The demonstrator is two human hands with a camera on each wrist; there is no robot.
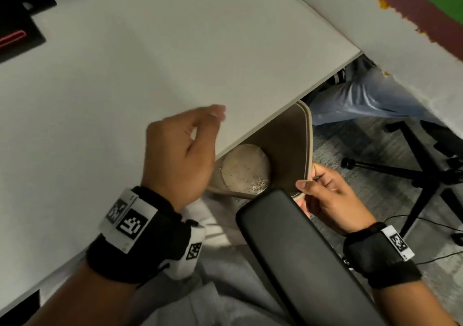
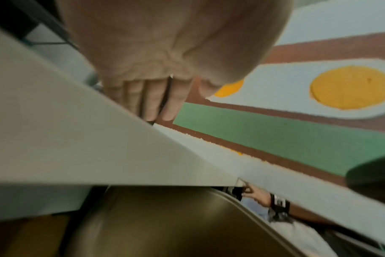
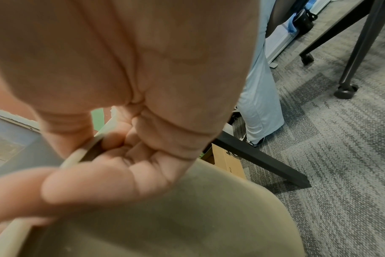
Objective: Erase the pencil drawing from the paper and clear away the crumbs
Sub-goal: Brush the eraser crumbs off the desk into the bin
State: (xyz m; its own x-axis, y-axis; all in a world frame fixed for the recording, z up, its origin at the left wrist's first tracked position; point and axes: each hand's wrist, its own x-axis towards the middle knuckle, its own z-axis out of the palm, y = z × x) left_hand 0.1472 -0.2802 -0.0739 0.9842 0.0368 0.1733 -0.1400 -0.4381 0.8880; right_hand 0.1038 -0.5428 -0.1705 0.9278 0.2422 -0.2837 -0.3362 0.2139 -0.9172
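Pinching the rolled rim of the tan bin between thumb and curled fingers, right hand tilting it mouth-up under the table edge. Probably light, stiff plastic, smooth and a bit slippery, so best gripped at that thick lip. Grey crumbs gathered on its pale round bottom. Beside it, black padded armrest, matte and rounded. Above, left hand over the table edge, fingers loosely bent, gripping nothing visible. Further off, flat matte tabletop; paper nowhere in view.
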